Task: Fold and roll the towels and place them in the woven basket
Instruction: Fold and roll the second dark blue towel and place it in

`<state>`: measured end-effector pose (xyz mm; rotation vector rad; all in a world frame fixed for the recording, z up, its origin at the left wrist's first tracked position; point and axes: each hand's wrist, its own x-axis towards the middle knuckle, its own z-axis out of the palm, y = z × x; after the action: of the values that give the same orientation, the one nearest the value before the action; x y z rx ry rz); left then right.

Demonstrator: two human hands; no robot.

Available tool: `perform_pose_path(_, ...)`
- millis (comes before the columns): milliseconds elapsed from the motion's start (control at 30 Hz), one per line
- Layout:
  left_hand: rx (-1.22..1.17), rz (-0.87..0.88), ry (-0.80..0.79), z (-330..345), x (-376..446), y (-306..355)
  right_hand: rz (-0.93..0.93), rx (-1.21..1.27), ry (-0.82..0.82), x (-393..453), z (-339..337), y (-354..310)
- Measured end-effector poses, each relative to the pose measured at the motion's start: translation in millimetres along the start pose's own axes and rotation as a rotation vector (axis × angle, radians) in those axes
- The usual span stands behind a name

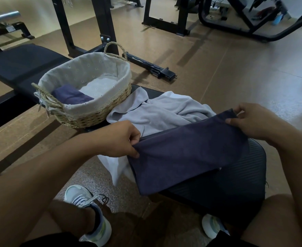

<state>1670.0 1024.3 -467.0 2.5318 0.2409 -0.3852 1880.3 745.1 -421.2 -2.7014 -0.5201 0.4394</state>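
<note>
Dark navy towel [187, 157] stretched flat between both hands, over the near end of the black padded bench [250, 175], lower edge draping onto the pad. Left hand [118, 139] pinching the towel's left corner, fingers curled round the cloth, at the bench's left edge. Right hand [252, 120] pinching the opposite upper corner between thumb and fingertips, raised a little higher, toward the bench's right edge.

Just beyond the navy towel, crumpled light grey towel [162, 111] heaped on the bench top, one end touching the basket's side. White cloth [116, 166] under it, hanging off the bench's left edge toward the floor (exact extent hidden by the towels above).

Woven basket [93, 116] standing farther along the bench, at its left side, with pale fabric liner folded over the rim and two twisted rope handles. Inside, against the near-left wall, one rolled navy towel [70, 97] lying on the liner; rest of the basket floor showing bare liner.

Below the bench, two pale sneakers [91, 211] on the brown floor, one each side of the bench. Around and behind: black frames of gym equipment [102, 27], a second padded bench [21, 63] at the far left.
</note>
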Motion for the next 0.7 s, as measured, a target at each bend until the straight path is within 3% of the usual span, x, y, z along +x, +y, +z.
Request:
perform_pose_path(233, -0.118, -0.106, 0.051, -3.4, -2.0, 5.3, -0.01, -0.011, 0.0, -1.2, 0.2, -0.4)
perform_pose_path(367, 0.082, -0.162, 0.17, -5.3, -0.5, -1.6, -0.016, -0.001, 0.01, -2.7, -0.5, -1.6)
perform_pose_path(700, 0.017, -0.215, 0.162, 8.1, 6.7, 7.5, 0.008, 0.03, -0.01, -9.6, -3.2, -8.0)
